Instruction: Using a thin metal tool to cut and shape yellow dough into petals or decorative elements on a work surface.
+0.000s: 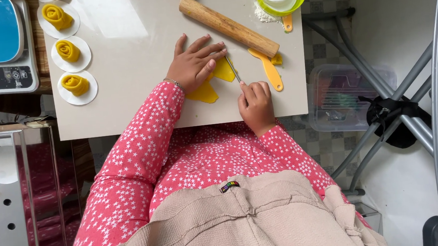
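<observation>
A pale work table (141, 108) is seen beneath both hands. A wooden rolling pin (228, 26) lies just beyond the grip, slanted, with a yellow scraper (268, 69) beside the knife hand. Flat yellow dough pieces (211, 82) are pressed down by the left hand (193, 63), its fingers spread flat, nothing clasped. A thin knife (232, 68) is gripped by the right hand (256, 105), fingers closed around the handle, the blade touching the dough's edge. Three rolled dough roses on white paper rounds (75, 86) are set well apart, past the left hand.
</observation>
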